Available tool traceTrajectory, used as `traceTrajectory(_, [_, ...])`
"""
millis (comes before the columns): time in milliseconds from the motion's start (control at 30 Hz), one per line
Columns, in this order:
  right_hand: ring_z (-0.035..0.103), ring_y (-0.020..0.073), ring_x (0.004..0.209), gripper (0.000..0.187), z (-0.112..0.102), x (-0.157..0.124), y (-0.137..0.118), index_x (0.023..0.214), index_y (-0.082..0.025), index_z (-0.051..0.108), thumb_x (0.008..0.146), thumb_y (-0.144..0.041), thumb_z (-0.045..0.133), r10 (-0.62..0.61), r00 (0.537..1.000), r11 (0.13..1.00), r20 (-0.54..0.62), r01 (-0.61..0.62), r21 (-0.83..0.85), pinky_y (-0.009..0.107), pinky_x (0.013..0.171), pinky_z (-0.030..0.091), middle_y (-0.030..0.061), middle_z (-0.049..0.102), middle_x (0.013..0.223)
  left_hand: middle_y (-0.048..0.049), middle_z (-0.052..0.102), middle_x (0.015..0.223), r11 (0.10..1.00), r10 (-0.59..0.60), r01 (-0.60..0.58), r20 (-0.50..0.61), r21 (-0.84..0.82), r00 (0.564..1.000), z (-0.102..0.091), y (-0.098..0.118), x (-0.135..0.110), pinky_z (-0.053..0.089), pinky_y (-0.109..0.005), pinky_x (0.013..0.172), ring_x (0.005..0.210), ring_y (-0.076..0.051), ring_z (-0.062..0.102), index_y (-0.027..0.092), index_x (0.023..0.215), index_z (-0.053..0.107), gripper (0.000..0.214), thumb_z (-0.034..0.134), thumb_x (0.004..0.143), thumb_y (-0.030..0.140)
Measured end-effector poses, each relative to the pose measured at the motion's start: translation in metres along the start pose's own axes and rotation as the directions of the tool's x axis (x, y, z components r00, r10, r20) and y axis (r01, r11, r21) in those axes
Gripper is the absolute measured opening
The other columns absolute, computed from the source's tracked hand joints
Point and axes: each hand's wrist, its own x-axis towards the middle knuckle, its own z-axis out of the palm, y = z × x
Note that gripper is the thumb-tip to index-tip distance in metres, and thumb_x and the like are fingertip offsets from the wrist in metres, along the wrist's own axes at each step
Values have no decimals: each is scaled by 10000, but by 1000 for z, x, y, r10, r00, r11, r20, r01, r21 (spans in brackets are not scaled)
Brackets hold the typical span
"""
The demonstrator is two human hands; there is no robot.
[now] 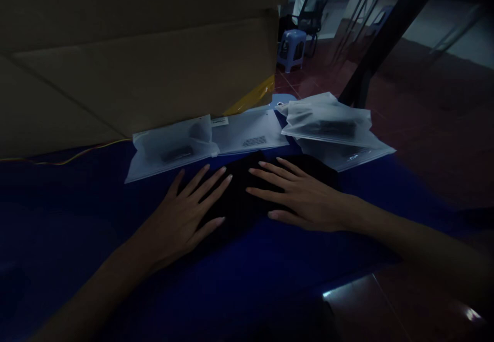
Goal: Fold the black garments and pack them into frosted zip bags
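Your left grip [180, 214] lies flat and wide open, fingers spread, holding nothing; its fingertips and thumb rest on the near part of a folded black cloth [241, 193]. Your right grip [304, 198] is just as open, pressing palm-down on the cloth's right side, with no fold pinched up. The cloth sits between your hands on a blue tabletop [69, 213], just in front of a frosted plastic bag [172, 149] and a stack of similar bags [328, 123], each with something dark inside. It looks light, soft and limp, so it will probably sag if lifted from one point. Sliding your fingers under both side edges and supporting the fold from beneath seems safest. The bags look thin and slippery, so pinch them by their flat margins. A large cardboard box [135, 59] stands behind them.
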Motion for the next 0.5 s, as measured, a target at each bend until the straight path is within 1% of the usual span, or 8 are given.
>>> traceTrajectory(67, [102,310,1609,594,-2,-1,3,1627,-272,320,1086,-485,443,12,1000,1000,3,-13,21,616,1288,138,98,173,1735,-34,197,1729,1000,3,-2,26,-5,1000,1,-5,0,211,-704,1230,1594,-385,178,340,1670,56,719,339,1065,605])
traceTrajectory(133, [120,309,1607,588,-3,0,6,1622,-269,336,1084,-475,454,20,1000,999,-4,-20,46,609,1291,145,90,179,1733,-22,171,1735,1000,-1,1,29,-2,1000,2,-11,-1,218,-688,1235,1598,-379,163,360,1666,30,720,337,1066,614])
traceTrajectory(267, [189,307,1596,522,-6,1,9,1587,-280,413,1085,-413,470,43,998,996,-37,-40,85,606,1284,192,79,247,1717,10,184,1734,999,-32,31,18,20,999,4,-24,-3,276,-624,1242,1599,-335,188,380,1665,71,620,288,1100,516])
traceTrajectory(367, [269,294,1575,439,-7,2,11,1515,-273,530,1092,-364,456,55,996,994,-66,-48,96,580,1279,242,79,338,1685,-17,278,1709,998,-43,43,-5,40,999,3,-29,-5,360,-587,1212,1570,-315,291,325,1663,191,575,257,1107,453])
traceTrajectory(433, [322,287,1556,411,-8,2,12,1472,-258,583,1094,-352,451,57,994,995,-88,-50,83,562,1272,278,88,388,1662,-58,370,1671,997,-50,52,-43,62,998,-1,-27,-5,401,-577,1186,1526,-322,384,265,1632,326,555,267,1099,405])
traceTrajectory(500, [347,290,1545,405,-9,2,14,1461,-251,597,1089,-345,466,49,994,998,-97,-45,52,553,1262,304,102,404,1653,-107,489,1596,989,-88,99,-105,109,991,-7,-20,-4,445,-576,1143,1461,-349,476,214,1557,480,520,325,1076,341])
